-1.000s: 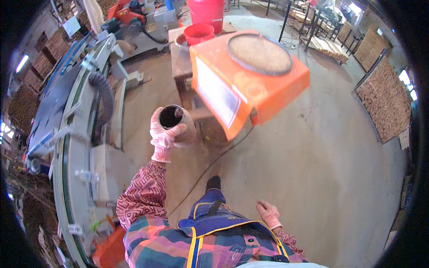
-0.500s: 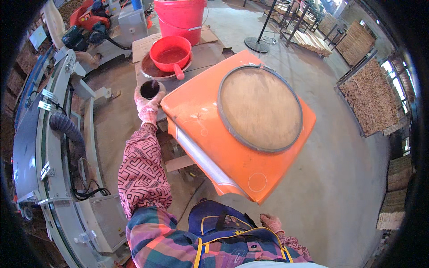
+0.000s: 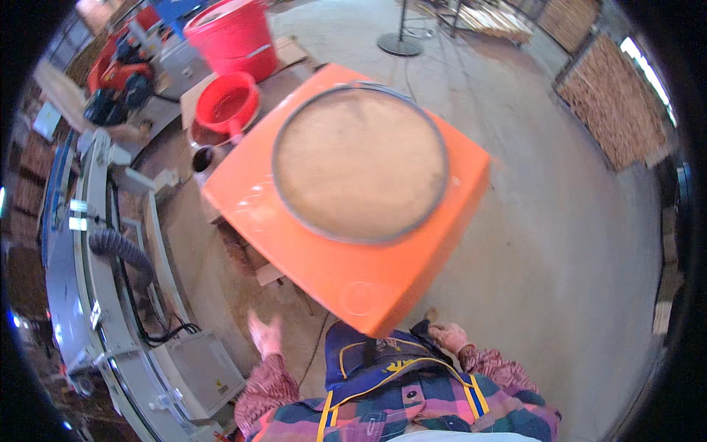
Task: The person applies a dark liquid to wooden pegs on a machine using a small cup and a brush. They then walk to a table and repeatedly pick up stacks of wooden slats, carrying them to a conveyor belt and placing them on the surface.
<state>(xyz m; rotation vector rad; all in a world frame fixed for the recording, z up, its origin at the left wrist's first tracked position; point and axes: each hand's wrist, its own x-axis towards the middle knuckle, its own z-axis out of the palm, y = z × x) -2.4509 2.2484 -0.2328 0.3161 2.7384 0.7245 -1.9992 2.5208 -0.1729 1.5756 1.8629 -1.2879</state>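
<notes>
Both gloved hands hold nothing: the left hand (image 3: 265, 335) hangs with fingers spread loosely above the concrete floor (image 3: 560, 243), and the right hand (image 3: 449, 337) sits loosely curled by the hip, just beside the near corner of the big orange square machine (image 3: 331, 261). Its round grey-rimmed sandy disc (image 3: 359, 162) faces up. Beyond its far left corner stands a small dark round cup (image 3: 202, 159), near a red plastic basin (image 3: 227, 103) and a red plastic bucket (image 3: 232, 33).
</notes>
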